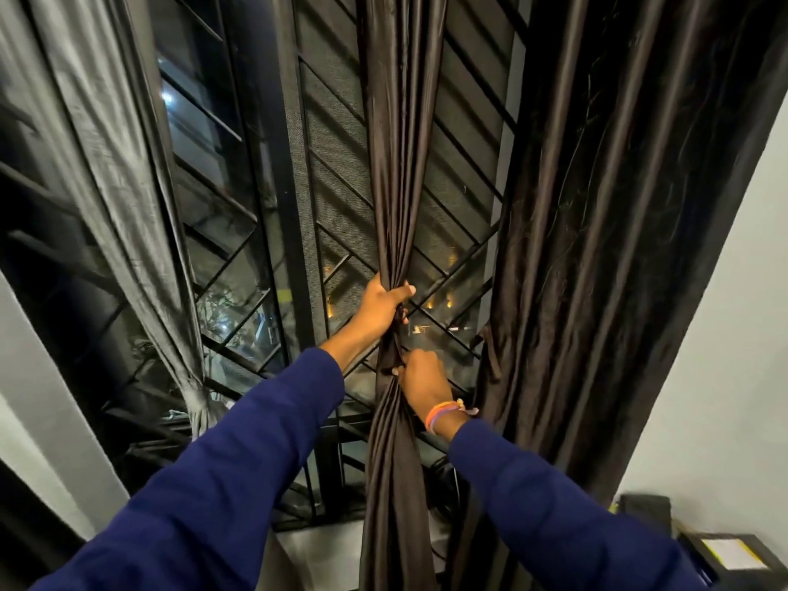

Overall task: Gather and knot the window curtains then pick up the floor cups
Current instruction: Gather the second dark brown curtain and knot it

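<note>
A dark brown middle curtain (398,164) hangs in front of the window, bunched into a narrow rope. My left hand (383,302) is closed around the bunch. Just below it, my right hand (422,379) pinches the same fabric, where the cloth twists between the two hands. The curtain's lower part (390,484) falls loose to the sill. At the left, a grey curtain (128,198) is gathered, with a knot (198,400) near its bottom. A wide dark curtain (618,228) hangs loose at the right. No cups are in view.
Behind the curtains is a black window grille with diagonal bars (337,232) and dark glass showing outdoor lights. A white wall (725,334) stands at the right, with a dark box-like object (720,552) at the lower right corner.
</note>
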